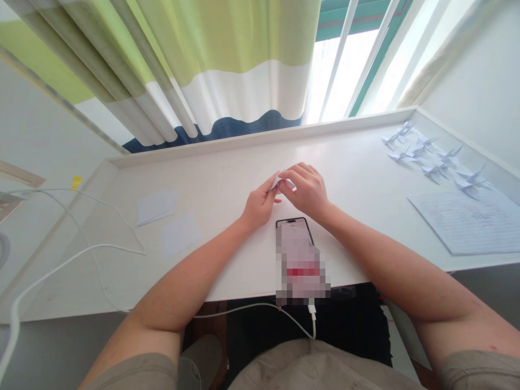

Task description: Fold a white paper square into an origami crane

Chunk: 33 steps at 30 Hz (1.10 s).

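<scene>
1. Head view, centre: the left hand (pixel 259 207) and right hand (pixel 309 188) meet over the white worktop (pixel 219 179), the fingers of both pinching a small folded paper (pixel 277 182) between them.
2. Front: a smartphone (pixel 296 238) lies between the forearms, its pixelated lower end at the front edge, with a charging plug (pixel 312 309) below.
3. Left: two paper pieces (pixel 156 206) lie well apart from the left hand, with open surface between.
4. Right: paper cranes (pixel 471 180) cluster near the raised rim (pixel 260 142); a lined sheet (pixel 467 225) lies just inside the front edge. Open surface separates them from the right hand.
</scene>
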Available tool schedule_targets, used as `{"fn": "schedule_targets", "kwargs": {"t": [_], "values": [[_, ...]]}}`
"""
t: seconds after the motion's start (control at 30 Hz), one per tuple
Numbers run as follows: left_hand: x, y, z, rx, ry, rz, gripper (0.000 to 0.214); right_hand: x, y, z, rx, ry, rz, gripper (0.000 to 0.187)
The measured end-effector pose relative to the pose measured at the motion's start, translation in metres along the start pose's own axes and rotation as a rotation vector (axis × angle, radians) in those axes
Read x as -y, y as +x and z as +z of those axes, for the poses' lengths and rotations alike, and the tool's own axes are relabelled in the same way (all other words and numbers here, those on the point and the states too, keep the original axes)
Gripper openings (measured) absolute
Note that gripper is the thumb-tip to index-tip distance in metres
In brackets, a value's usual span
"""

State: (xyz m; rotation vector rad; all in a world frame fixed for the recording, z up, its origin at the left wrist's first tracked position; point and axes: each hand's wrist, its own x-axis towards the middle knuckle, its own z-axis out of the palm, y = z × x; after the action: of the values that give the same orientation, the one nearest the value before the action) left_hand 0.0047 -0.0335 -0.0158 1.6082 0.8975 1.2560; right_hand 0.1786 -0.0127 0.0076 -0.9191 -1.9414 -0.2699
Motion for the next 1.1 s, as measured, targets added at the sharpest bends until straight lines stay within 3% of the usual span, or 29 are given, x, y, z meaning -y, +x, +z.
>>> {"fn": "schedule_targets", "kwargs": {"t": [0.23,0.43,0.7,1.1], "values": [[-0.007,-0.004,-0.002,-0.009,-0.068,0.048,0.055,0.002,0.002,-0.003,-0.051,0.094,0.002,0.015],[-0.016,-0.002,-0.003,-0.067,-0.129,0.071,0.045,0.004,0.001,-0.005,-0.091,0.184,-0.055,0.012],[-0.013,0.001,-0.002,-0.118,-0.080,0.009,0.050,0.003,0.000,-0.005,0.037,0.192,0.098,0.007],[-0.009,0.003,-0.005,-0.092,-0.089,-0.052,0.056,0.005,0.002,-0.009,0.002,0.406,0.388,0.012]]}}
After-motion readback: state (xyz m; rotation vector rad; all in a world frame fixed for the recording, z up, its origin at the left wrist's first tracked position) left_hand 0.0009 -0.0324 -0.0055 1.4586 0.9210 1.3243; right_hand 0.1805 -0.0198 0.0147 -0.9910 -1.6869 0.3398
